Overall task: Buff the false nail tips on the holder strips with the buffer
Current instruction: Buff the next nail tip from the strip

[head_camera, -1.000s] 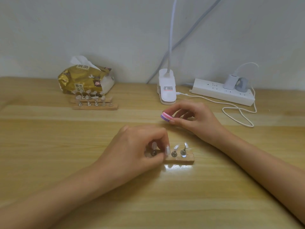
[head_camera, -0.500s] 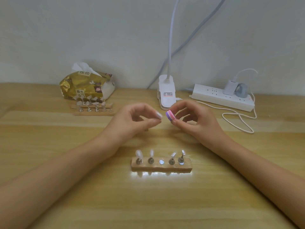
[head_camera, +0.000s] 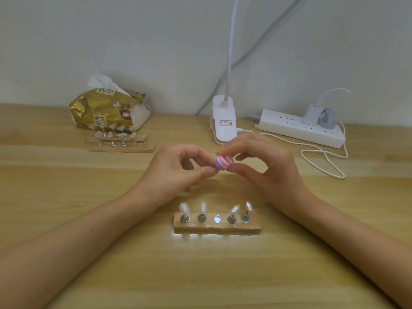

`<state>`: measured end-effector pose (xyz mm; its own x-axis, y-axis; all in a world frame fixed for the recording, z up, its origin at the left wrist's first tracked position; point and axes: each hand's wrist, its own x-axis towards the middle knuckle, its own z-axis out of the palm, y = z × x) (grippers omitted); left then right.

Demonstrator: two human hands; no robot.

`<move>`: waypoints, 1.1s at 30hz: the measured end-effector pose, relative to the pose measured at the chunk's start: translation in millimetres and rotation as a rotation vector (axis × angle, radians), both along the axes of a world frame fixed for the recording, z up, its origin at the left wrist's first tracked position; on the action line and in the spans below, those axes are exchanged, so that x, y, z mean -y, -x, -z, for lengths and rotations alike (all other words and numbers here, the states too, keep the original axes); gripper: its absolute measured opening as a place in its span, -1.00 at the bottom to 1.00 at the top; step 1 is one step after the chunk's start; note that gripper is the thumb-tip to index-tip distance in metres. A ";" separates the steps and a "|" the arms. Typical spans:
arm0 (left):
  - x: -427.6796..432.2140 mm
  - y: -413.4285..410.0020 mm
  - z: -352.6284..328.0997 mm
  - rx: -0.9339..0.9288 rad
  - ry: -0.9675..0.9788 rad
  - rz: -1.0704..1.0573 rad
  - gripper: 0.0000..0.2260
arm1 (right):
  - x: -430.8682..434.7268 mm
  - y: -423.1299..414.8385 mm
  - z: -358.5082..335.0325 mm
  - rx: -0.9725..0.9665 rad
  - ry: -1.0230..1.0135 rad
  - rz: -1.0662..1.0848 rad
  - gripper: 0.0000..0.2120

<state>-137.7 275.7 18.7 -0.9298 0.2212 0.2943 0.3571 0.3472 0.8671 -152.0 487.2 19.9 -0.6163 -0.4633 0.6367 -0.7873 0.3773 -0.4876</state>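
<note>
A small wooden holder strip (head_camera: 217, 228) lies on the table in front of me. It carries several clear false nail tips (head_camera: 185, 208) on metal pegs, and its middle slot (head_camera: 217, 219) stands bare. Above it my right hand (head_camera: 267, 172) pinches a round pink-and-purple layered buffer (head_camera: 224, 162) between thumb and fingers. My left hand (head_camera: 176, 170) pinches a nail tip right against the buffer's left face. My fingers and the buffer mostly hide that tip.
Two more holder strips (head_camera: 122, 148) with nail tips lie at the back left, in front of a gold tissue pack (head_camera: 107, 110). A white clip lamp base (head_camera: 224, 123) and a power strip (head_camera: 298, 128) with a trailing white cable (head_camera: 323, 161) sit at the back right.
My left hand took one tip off the near strip's middle slot, lifted it and brought it against the buffer. My right hand moved the buffer a little left to meet it.
</note>
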 end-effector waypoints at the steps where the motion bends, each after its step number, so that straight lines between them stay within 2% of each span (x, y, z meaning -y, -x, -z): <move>1: 0.5 0.2 0.0 -0.002 -0.005 -0.003 -0.92 | -0.6 0.4 -0.2 0.018 -0.014 0.013 -0.89; 3: 0.3 -0.3 0.7 -0.010 -0.006 -0.012 -0.90 | -3.1 1.4 -2.1 0.047 0.016 0.051 -0.89; 7: 0.5 0.0 0.8 -0.015 0.018 -0.010 -0.94 | 1.9 -2.4 -2.2 -0.064 -0.018 -0.012 -0.88; 10: 1.5 -0.1 0.4 -0.012 0.027 -0.006 -0.94 | -1.7 -0.7 -2.5 -0.013 -0.020 0.056 -0.89; 13: 0.1 -2.8 -0.5 -0.011 0.034 0.008 -0.97 | -1.5 -2.9 -3.2 -0.106 -0.015 0.010 -0.89; 20: -0.4 -5.5 -1.7 -0.016 0.010 0.014 -0.89 | -2.4 -3.5 -0.1 -0.174 -0.063 -0.007 -0.86; 26: 0.5 -4.4 -1.9 -0.032 -0.001 0.018 -0.98 | 1.6 -6.3 -1.9 -0.203 -0.034 -0.011 -0.86; 29: 0.3 -5.4 -1.7 -0.041 0.015 0.022 -0.98 | 1.5 -6.3 -4.4 -0.102 0.016 0.040 -0.83; 33: 0.9 -4.1 -0.2 -0.021 0.016 0.014 -0.94 | 1.8 -6.5 -2.9 -0.156 -0.021 0.029 -0.84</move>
